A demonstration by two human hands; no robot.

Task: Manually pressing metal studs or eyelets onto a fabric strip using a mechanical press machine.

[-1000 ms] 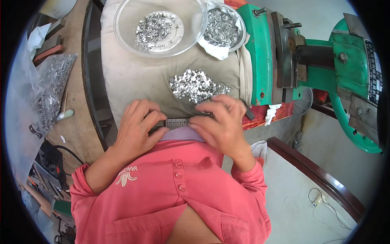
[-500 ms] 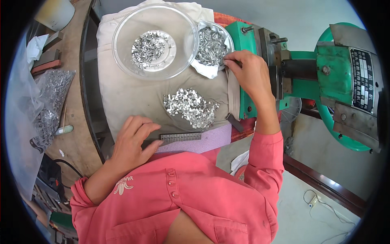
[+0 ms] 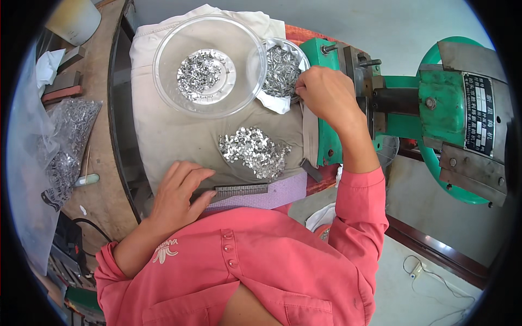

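My right hand [image 3: 328, 98] is at the right rim of a small bowl [image 3: 298, 52] lined with white paper. That bowl holds a heap of thin metal pins [image 3: 281, 72]. My right fingertips are pinched together, and whatever is between them is hidden. Lower down, my left hand [image 3: 181, 191] rests with its fingers bent and the thumb apart, holding nothing. Its thumb tip is close to the left end of a dark slotted metal bar [image 3: 242, 189], which lies on a lilac mat [image 3: 288, 188]. Small flat shiny metal pieces [image 3: 254, 152] lie heaped on the beige cloth just beyond the bar.
A large clear plastic tub [image 3: 163, 87] with small metal parts stands on the beige cloth [image 3: 147, 117]. At right is a green hand press [image 3: 441, 108] with a large wheel. On the left, a wooden table [image 3: 103, 163] carries a plastic bag of metal parts [image 3: 70, 141] and metal blocks.
My right hand has shifted slightly left along the bowl's rim, its fingers more curled in. My left hand stays by the bar. The whole view has shifted a little.
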